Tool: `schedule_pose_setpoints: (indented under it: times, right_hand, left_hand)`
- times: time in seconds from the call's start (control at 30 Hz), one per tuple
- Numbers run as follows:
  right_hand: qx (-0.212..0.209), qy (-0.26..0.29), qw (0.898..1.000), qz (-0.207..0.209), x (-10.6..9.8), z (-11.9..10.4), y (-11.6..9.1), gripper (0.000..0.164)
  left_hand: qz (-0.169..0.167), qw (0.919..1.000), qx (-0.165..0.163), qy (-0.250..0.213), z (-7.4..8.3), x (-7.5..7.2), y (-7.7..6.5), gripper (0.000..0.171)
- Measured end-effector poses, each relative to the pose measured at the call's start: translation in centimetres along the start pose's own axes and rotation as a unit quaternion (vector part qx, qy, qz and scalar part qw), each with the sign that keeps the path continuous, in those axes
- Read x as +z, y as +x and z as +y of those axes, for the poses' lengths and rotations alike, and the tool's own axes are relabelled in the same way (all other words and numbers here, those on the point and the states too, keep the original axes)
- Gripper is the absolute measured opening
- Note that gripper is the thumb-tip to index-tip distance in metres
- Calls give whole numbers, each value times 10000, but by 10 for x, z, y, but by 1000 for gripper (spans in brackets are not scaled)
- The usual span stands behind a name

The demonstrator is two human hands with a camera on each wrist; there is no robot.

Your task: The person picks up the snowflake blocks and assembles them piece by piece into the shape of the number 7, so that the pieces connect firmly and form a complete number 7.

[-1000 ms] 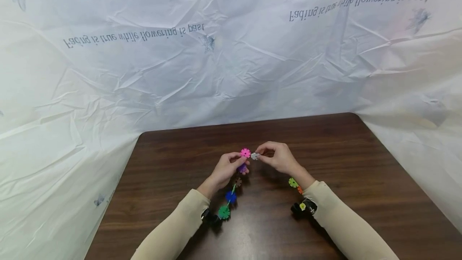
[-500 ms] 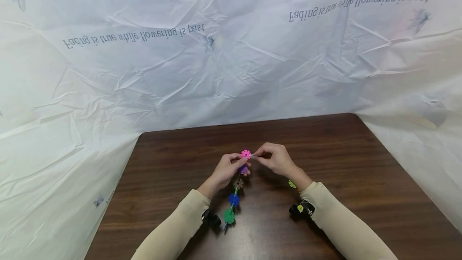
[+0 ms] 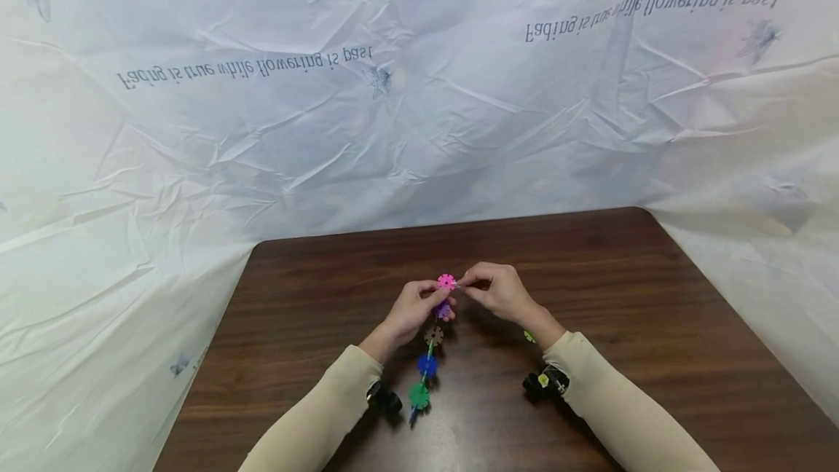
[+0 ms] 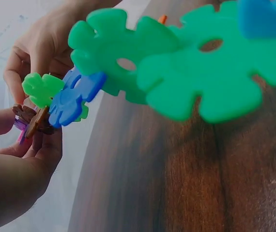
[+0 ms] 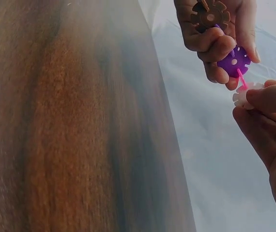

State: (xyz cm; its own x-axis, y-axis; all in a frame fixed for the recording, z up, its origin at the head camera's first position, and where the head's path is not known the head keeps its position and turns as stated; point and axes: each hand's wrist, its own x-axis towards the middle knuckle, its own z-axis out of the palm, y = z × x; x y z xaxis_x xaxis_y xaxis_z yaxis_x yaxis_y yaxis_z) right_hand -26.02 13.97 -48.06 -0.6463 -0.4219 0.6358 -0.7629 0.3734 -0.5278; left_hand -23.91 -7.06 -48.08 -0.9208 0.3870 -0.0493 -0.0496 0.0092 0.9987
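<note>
One pink disc sat at the top of a chain, between the two hands. The left hand pinched it from its left; the right hand, on its right, pinched one white disc that touched the pink disc. From the pink disc toward the person ran one purple disc, brown pieces overlapping too closely to count, one light-green disc, two blue discs and two green discs. One yellow-green disc, right of the pink disc and nearer the person, was partly hidden by the right wrist. The counter lay below the pink disc; beyond it hung a creased white sheet, where two flipped lines read "Fading is true while flowering is past".
</note>
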Motion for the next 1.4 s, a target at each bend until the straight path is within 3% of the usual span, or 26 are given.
schedule_pose_setpoints:
  times: [0.67,0.93,1.4]
  right_hand:
    - [228,96,9996,-138,-2,4,-3,18]
    - [417,224,9981,-402,-13,9,-7,15]
    - [749,-135,9959,-483,-34,16,-22,18]
  left_hand:
    - [5,9996,-105,-259,1,-3,1,39]
    - [61,9994,-140,-308,2,-5,1,39]
    - [277,9983,-123,-505,3,-2,-1,28]
